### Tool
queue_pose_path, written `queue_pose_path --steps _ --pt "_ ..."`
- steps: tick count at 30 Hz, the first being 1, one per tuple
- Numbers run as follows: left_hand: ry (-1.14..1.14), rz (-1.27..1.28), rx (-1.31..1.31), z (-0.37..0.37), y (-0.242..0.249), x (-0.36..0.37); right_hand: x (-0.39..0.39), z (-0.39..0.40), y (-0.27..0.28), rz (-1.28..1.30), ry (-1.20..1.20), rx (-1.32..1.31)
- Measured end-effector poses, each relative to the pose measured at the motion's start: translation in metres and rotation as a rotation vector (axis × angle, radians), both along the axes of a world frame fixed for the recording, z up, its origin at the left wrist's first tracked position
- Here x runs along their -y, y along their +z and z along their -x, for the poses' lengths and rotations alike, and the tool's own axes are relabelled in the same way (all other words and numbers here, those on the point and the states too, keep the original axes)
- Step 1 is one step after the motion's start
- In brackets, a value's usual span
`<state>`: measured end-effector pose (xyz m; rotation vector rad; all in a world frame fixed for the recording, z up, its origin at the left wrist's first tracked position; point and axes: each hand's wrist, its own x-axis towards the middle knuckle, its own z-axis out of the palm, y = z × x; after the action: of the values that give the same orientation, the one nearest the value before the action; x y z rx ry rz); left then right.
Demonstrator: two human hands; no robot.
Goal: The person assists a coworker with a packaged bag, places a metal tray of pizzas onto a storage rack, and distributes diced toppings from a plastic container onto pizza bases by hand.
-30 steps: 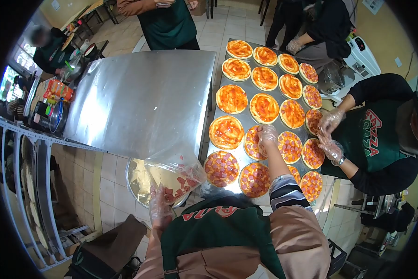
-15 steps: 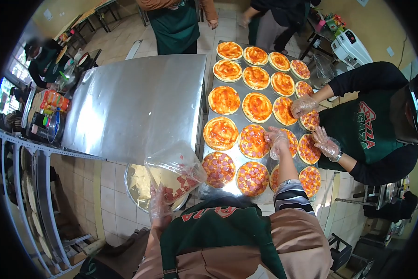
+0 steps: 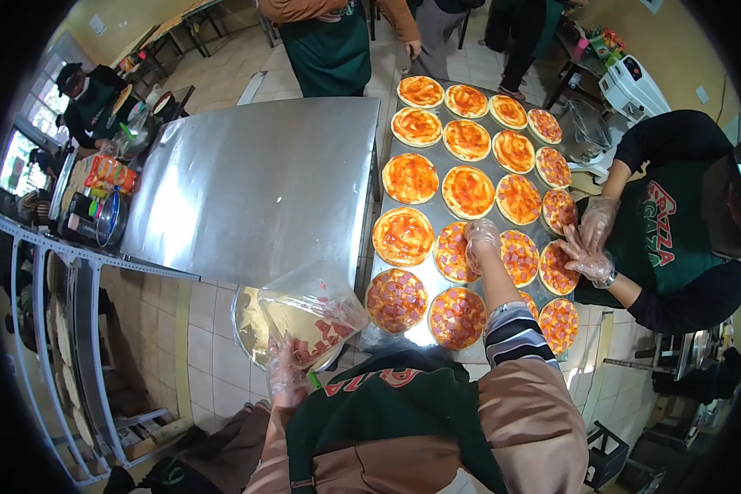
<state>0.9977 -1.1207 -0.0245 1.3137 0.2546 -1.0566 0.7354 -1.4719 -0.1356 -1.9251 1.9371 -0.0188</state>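
Note:
My left hand point(image 3: 286, 368), in a clear glove, is closed on a clear plastic bag point(image 3: 325, 317) with diced pink meat in its lower part. Behind the bag is a large round tray point(image 3: 249, 325). My right hand point(image 3: 482, 240), also gloved, rests over the right side of a pizza point(image 3: 450, 253) topped with meat pieces; its fingertips point down and are partly hidden. Around it, rows of small pizzas cover a metal table. Those at the back left, like one sauced pizza point(image 3: 403, 235), carry only red sauce; those nearer and along the right have meat.
A co-worker in a green apron point(image 3: 663, 222) stands at the right, gloved hands point(image 3: 593, 247) together over the right-hand pizzas. A bare metal table point(image 3: 255, 181) lies left of the pizzas. A rack point(image 3: 98, 370) stands at far left. Other people stand behind.
My right hand has moved left from between two pizzas onto the meat-topped one. The co-worker's hands have come together. The whole view has shifted slightly.

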Motion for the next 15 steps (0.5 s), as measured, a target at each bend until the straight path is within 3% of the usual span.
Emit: queue_pose_path --steps 2,6,8,9,11,12,13,14,15 --pt "-0.014 -0.016 0.037 0.000 -0.004 -0.005 -0.005 -0.009 0.027 -0.045 0.021 -0.108" --pt "-0.060 -0.025 0.046 -0.002 -0.021 -0.014 -0.005 0.000 0.023 0.022 0.077 -0.160" --pt "-0.055 -0.028 0.050 0.002 -0.023 -0.007 -0.012 0.008 0.032 0.195 -0.017 0.084" --pt "-0.048 -0.035 0.055 0.005 -0.021 -0.001 -0.013 0.011 0.033 0.200 -0.021 0.082" --pt "-0.119 -0.010 0.063 0.012 -0.013 0.013 -0.016 0.017 0.037 0.080 -0.297 0.373" --pt "-0.184 0.009 0.072 0.017 -0.009 0.020 -0.016 0.024 0.023 0.124 -0.268 0.546" --pt "-0.192 0.017 0.072 0.020 -0.008 0.026 -0.027 0.020 0.048 0.038 -0.208 0.559" --pt "-0.351 0.018 0.182 0.023 -0.009 0.032 -0.046 0.007 0.091 -0.047 -0.150 0.573" --pt "-0.509 0.019 0.292 0.026 -0.011 0.038 -0.068 -0.006 0.118 -0.216 -0.192 0.893"
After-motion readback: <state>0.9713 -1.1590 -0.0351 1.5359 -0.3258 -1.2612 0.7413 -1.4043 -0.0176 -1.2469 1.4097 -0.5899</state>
